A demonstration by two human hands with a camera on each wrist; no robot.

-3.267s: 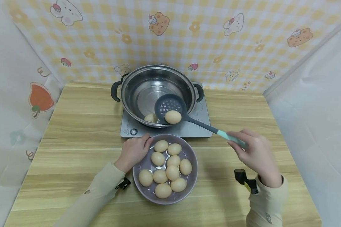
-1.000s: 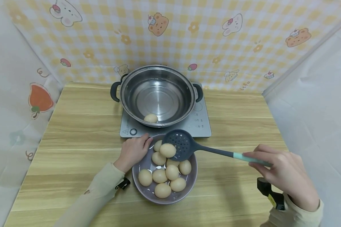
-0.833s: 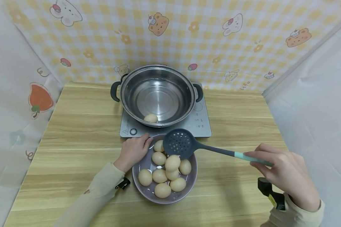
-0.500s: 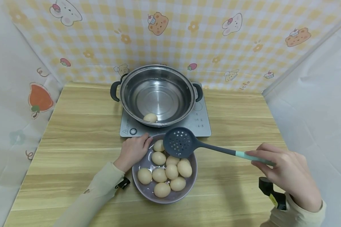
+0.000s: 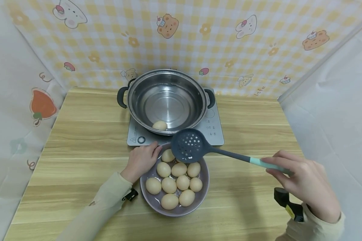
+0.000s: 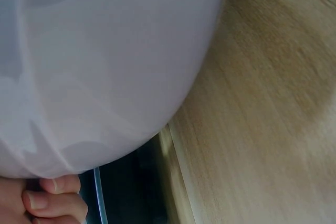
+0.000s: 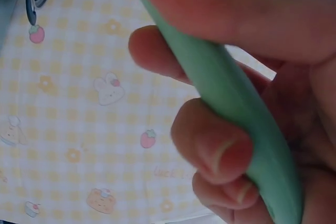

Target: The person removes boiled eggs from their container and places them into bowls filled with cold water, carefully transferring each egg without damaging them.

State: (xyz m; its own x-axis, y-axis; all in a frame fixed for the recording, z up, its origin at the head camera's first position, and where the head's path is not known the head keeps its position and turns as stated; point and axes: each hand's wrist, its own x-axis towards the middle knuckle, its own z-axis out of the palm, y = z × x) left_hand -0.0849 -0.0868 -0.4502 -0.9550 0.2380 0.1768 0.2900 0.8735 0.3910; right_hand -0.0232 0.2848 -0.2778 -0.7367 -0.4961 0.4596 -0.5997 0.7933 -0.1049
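Note:
My right hand (image 5: 301, 180) grips the mint-green handle of a dark grey skimmer (image 5: 188, 146), with fingers and thumb wrapped round it in the right wrist view. The skimmer's perforated head carries no egg and overlaps the far rim of a purple-grey bowl (image 5: 144, 197), just short of the pot. Several light brown eggs (image 5: 169, 185) lie in the bowl; the head partly hides one. My left hand (image 5: 141, 161) holds the bowl's far-left rim, its fingers (image 6: 58, 203) curled at the edge in the left wrist view. A single egg (image 5: 160, 126) lies in the steel pot (image 5: 203, 113).
The two-handled pot stands on a flat silver induction cooker (image 5: 214, 135) right behind the bowl. Wooden table (image 5: 87, 134) surrounds them. A yellow checked cloth (image 5: 184, 47) covers the back, and pale sheets hang at both sides.
The skimmer came from the pot to the bowl carrying an egg, which rolled off among the others. The eggs shifted, and the skimmer's head rose slightly toward the pot. My left hand stayed put.

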